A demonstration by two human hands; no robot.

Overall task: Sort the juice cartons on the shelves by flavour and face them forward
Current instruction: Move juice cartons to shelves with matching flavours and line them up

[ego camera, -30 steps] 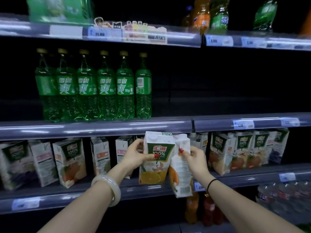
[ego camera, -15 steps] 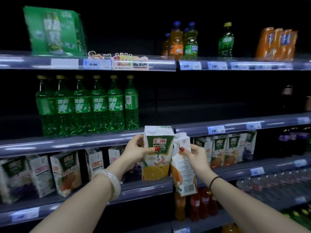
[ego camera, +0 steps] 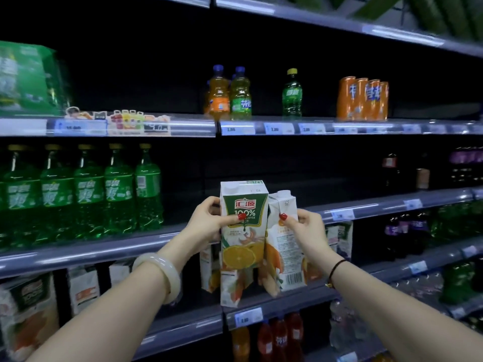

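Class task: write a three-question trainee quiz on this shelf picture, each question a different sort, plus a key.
1. True or false: the left carton, held by the left hand, shows its front label to the camera.
2. The right carton, in the right hand, shows: A its front label; B its barcode side; C its base.
3. Fill in: the bottles left of the hands are ___.
Key: 1 true; 2 B; 3 green.

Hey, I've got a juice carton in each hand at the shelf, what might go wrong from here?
The right hand pinches the tilted carton only by its upper part; with the left hand gripping the orange carton, a slip may go uncaught. The tilted carton shows its barcode side, so it may get shelved backwards.
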